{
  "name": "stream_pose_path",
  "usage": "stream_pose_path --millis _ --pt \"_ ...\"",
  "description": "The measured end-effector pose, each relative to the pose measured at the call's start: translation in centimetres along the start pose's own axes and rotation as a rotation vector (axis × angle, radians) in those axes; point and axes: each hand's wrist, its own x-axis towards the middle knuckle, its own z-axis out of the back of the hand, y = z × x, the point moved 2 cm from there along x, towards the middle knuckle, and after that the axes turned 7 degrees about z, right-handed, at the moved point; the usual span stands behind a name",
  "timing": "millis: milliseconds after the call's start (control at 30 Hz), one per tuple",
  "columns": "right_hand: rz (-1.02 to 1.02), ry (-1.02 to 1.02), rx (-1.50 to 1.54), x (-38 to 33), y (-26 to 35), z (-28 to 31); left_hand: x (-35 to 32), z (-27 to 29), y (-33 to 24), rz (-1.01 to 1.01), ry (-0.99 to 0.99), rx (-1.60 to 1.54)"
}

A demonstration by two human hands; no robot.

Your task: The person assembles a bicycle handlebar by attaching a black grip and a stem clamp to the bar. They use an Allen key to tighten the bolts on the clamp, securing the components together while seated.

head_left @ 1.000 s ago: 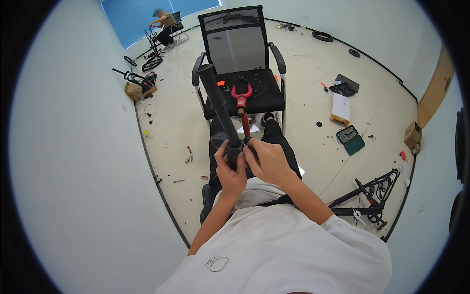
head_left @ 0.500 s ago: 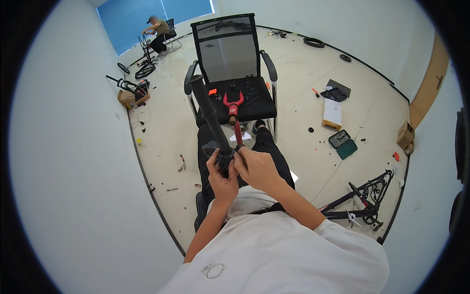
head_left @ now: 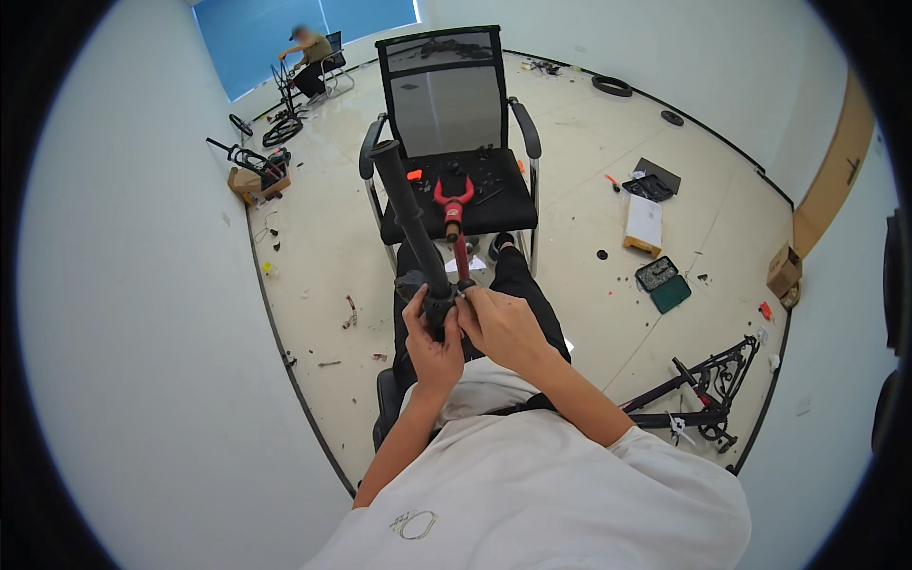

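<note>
A long black metal tube [head_left: 407,211] with a collar partway along slants up and away from my lap. My left hand [head_left: 433,356] is closed around the dark fitting [head_left: 439,306] at its lower end. On the right side of that fitting, my right hand [head_left: 502,328] is closed in a pinch, and its fingertips hide what they hold. Just beyond, a red two-pronged bicycle fork piece [head_left: 454,198] rests at the chair seat's front edge. Below it a red rod [head_left: 462,256] runs down toward my right fingers.
A black mesh chair [head_left: 442,114] faces me with small dark parts on its seat. At right lie a bicycle frame [head_left: 698,394], an open green tool case [head_left: 670,293] and a white box [head_left: 644,224]. Far left, a person [head_left: 309,65] sits by a bicycle; a cardboard box [head_left: 252,185] stands nearer.
My view has shifted very slightly. Both hands stay at the tube's lower end, and the tube keeps nearly the same slant.
</note>
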Motion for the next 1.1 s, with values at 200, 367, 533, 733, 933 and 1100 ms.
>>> stream_pose_path --millis 200,367,533,733,933,1100 --pt "0.101 0.009 -0.051 0.2 -0.5 -0.5 0.2 0.0 -0.1 0.097 0.005 -0.135" --pt "0.271 0.081 -0.099 0.9 -1.3 -0.2 0.3 0.4 0.3 0.098 0.021 -0.203" --pt "0.347 0.131 -0.130 1.3 -1.6 0.0 0.5 0.4 0.4 0.115 0.036 -0.220" --pt "0.371 0.042 -0.121 1.5 -1.8 -0.6 0.3 0.8 0.6 0.107 0.032 -0.204" --pt "-0.232 -0.043 0.469 1.3 -0.4 -0.4 0.2 0.4 -0.9 0.150 0.012 -0.181" --pt "-0.519 -0.189 0.726 -0.4 -0.1 -1.7 0.0 0.7 -0.3 0.079 0.045 -0.106"
